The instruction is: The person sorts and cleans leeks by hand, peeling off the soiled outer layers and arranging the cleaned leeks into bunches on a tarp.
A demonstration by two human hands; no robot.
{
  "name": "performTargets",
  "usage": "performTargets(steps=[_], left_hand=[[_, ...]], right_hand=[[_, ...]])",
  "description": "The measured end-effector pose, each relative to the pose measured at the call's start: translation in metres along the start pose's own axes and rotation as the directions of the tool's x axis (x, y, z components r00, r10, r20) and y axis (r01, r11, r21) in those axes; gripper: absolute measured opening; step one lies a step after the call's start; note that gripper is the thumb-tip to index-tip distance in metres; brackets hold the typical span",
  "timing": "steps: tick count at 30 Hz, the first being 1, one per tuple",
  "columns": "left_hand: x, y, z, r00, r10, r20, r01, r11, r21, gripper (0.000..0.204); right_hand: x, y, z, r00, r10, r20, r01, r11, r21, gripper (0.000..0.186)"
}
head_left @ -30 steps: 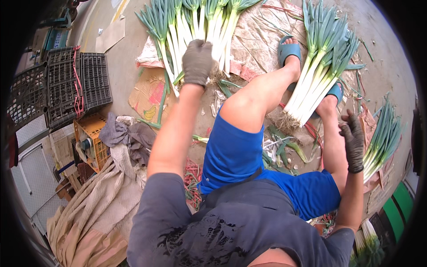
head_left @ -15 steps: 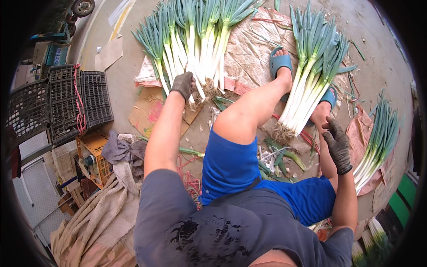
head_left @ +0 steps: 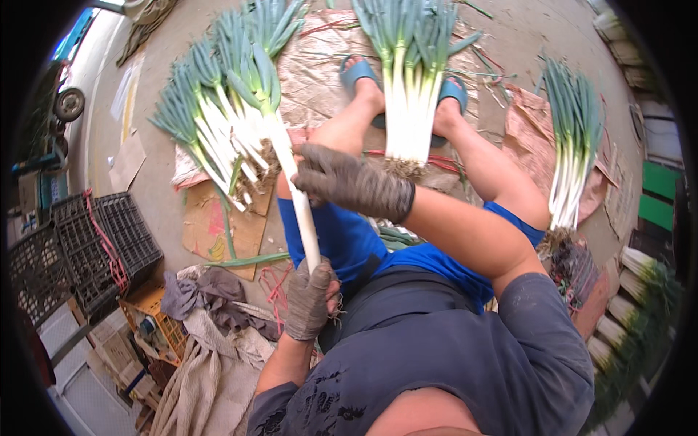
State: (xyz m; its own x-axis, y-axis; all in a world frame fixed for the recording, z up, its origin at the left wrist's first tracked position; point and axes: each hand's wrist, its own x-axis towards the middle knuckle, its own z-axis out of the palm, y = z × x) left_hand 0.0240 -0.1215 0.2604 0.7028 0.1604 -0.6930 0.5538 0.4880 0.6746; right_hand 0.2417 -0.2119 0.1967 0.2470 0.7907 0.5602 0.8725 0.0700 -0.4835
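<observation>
A thick leek [head_left: 294,174] slants across my lap, its green top pointing away from me. Gloved and closed, my left hand [head_left: 309,301] grips its root end. My right hand [head_left: 352,182], also in a dark work glove, has its fingers closed against the middle of the white stalk; the fingertips are partly hidden. Loose leeks [head_left: 211,109] lie in a pile beyond it on the left. A bunch of leeks [head_left: 407,94] rests between my sandalled feet, roots toward me. Another bunch [head_left: 574,145] lies farther right on pinkish sacking.
Black plastic crates [head_left: 109,232] and an orange crate [head_left: 156,320] stand at the left, beside crumpled cloth [head_left: 200,370]. A cardboard sheet [head_left: 218,218] lies under the pile's root ends. More leeks [head_left: 625,320] are stacked at the lower right. Pink twine [head_left: 273,291] lies near my left hand.
My left hand has drawn back from the pile to my lap and now holds a leek. My right hand has swung left onto its stalk. The view has turned right.
</observation>
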Motion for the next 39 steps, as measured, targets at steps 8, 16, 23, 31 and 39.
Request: performTargets(steps=[8, 16, 23, 31, 39], left_hand=[[0.150, -0.013, 0.102, 0.901, 0.409, 0.144, -0.414, 0.712, 0.567, 0.022], [0.290, -0.091, 0.154, 0.964, 0.228, -0.135, -0.020, 0.568, 0.823, 0.038], [0.347, -0.162, 0.128, 0.927, 0.257, -0.273, 0.115, 0.498, 0.859, 0.038], [0.356, -0.174, 0.117, 0.906, 0.286, -0.313, 0.112, 0.551, 0.827, 0.034], [0.355, -0.169, 0.112, 0.892, 0.283, -0.353, 0.159, 0.534, 0.830, 0.035]], right_hand=[[-0.017, 0.118, -0.108, 0.627, 0.777, -0.046, -0.647, 0.553, 0.525, 0.038], [-0.094, 0.253, -0.066, 0.416, 0.903, -0.111, -0.856, 0.430, 0.289, 0.059], [-0.155, 0.315, 0.016, 0.197, 0.980, -0.003, -0.978, 0.197, -0.062, 0.066], [-0.131, 0.312, 0.034, 0.152, 0.988, 0.017, -0.973, 0.153, -0.170, 0.063], [-0.116, 0.290, 0.044, 0.127, 0.978, 0.165, -0.963, 0.162, -0.217, 0.061]])
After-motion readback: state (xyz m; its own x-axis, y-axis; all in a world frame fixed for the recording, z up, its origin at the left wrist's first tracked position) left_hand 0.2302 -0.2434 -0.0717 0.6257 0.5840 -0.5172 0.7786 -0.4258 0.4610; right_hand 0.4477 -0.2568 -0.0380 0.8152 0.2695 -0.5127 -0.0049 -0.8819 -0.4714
